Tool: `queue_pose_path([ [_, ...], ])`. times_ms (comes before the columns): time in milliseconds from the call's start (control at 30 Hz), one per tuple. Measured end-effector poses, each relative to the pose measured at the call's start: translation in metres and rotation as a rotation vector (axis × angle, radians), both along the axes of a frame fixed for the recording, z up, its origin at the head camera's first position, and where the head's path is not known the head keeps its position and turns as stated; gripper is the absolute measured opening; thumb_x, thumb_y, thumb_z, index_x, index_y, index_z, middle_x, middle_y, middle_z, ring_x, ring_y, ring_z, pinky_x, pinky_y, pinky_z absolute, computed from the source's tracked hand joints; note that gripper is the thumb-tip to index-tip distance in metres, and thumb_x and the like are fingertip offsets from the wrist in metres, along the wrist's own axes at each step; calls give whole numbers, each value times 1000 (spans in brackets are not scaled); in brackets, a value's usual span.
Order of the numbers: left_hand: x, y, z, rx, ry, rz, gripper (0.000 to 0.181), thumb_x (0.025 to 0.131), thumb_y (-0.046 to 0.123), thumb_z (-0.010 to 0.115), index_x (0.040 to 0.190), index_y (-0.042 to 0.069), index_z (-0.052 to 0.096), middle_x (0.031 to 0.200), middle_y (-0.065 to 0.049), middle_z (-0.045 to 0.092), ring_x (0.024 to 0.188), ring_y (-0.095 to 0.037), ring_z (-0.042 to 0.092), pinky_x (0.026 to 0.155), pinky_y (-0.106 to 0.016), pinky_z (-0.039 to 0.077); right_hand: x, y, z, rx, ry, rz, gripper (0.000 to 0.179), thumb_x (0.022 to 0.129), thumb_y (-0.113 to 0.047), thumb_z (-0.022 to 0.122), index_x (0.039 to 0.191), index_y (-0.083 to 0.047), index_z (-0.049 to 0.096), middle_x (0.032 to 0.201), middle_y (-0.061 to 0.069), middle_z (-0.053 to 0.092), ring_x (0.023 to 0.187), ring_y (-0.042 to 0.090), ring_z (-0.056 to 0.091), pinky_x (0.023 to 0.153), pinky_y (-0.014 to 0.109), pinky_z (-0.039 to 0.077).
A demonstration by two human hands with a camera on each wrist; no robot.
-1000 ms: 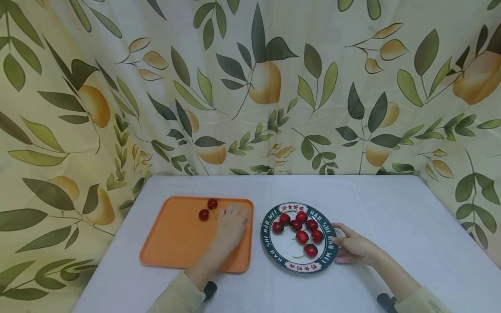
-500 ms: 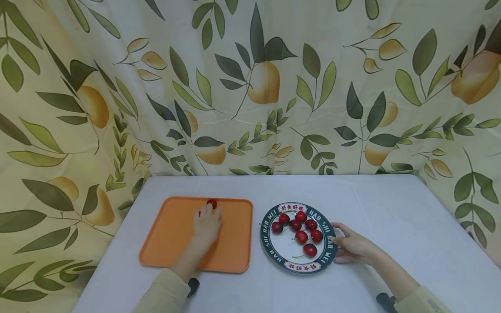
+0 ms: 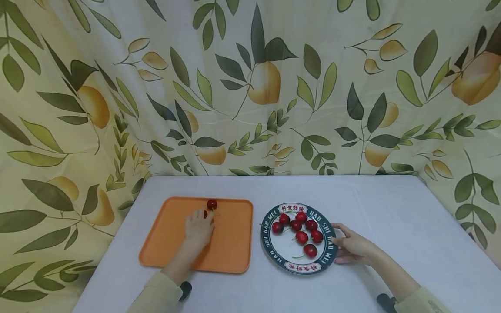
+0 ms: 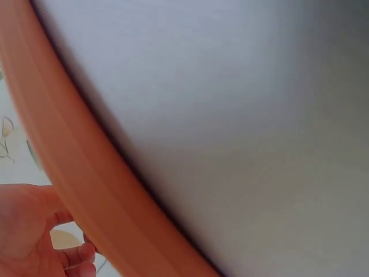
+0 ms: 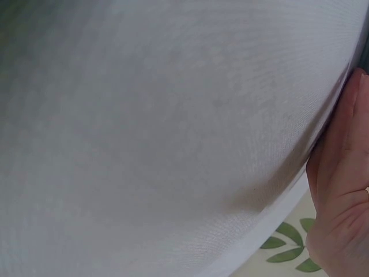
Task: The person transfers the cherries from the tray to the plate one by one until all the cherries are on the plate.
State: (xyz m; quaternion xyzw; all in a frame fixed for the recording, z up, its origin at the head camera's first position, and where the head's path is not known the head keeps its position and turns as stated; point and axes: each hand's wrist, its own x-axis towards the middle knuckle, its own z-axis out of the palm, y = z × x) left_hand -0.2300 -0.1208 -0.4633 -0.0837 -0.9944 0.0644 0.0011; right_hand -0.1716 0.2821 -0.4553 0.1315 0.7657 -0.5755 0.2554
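On the orange tray [image 3: 164, 234], my left hand [image 3: 198, 228] has its fingers curled at a dark red cherry [image 3: 205, 214], mostly hidden by them. Just beyond the fingertips lies another cherry [image 3: 212, 204], near the tray's far edge. In the left wrist view the hand [image 4: 26, 231] is partly cut off behind the tray's rim [image 4: 86, 156]. My right hand [image 3: 354, 245] grips the right rim of a round plate [image 3: 270, 250] with a dark green lettered border. Several red cherries [image 3: 302, 237] with stems sit on that plate.
A white cloth covers the table [image 3: 375, 200], which has its far edge against a curtain [image 3: 250, 130] printed with leaves and fruit. Between tray and plate runs a narrow strip of cloth. Both forearms reach in from the front edge.
My left hand has moved left across the tray from its right part to the nearer-left cherry, its fingers closing there. The right hand and plate have stayed put.
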Motion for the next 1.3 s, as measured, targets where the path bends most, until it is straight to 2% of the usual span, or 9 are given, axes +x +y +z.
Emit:
queue_pose_path([
  [167, 3, -6, 3, 23, -10, 12, 38, 93, 33, 49, 127, 17, 52, 115, -14, 46, 101, -27, 42, 80, -41, 34, 0, -1, 0, 10, 1, -6, 57, 95, -8, 41, 143, -9, 11, 92, 12, 56, 72, 20, 63, 63, 34, 53],
  [500, 3, -24, -1, 67, 58, 8, 40, 90, 32, 54, 125, 12, 50, 110, -17, 46, 99, -31, 44, 81, -43, 35, 1, -1, 0, 22, 0, -11, 56, 95, -8, 42, 143, -10, 12, 91, 12, 55, 72, 20, 62, 64, 34, 53],
  [733, 2, -32, -2, 104, 84, 41, 39, 90, 32, 55, 121, 8, 49, 110, -17, 46, 99, -33, 45, 80, -45, 35, 0, -1, -1, 15, 1, -6, 56, 95, -9, 42, 143, -10, 12, 93, 12, 54, 72, 20, 61, 64, 34, 53],
  [967, -1, -36, -4, 118, 106, 109, 37, 89, 34, 55, 108, 3, 49, 96, -16, 46, 91, -32, 46, 74, -43, 37, 1, 0, -2, 11, 3, -4, 56, 95, -8, 42, 143, -10, 12, 91, 12, 54, 72, 20, 62, 64, 34, 53],
  [1167, -2, -38, -4, 64, 57, 165, 45, 89, 40, 53, 110, 1, 48, 92, -16, 43, 88, -30, 45, 73, -41, 37, 0, -1, -1, 21, 5, -6, 56, 95, -8, 41, 143, -10, 13, 91, 12, 54, 71, 20, 62, 64, 34, 53],
  [1300, -1, -40, -4, 66, 17, 181, 42, 91, 37, 52, 107, -1, 47, 92, -16, 41, 88, -31, 44, 74, -41, 36, 0, -1, -1, 26, 8, -5, 56, 95, -8, 42, 143, -9, 12, 91, 12, 54, 71, 20, 62, 64, 34, 53],
])
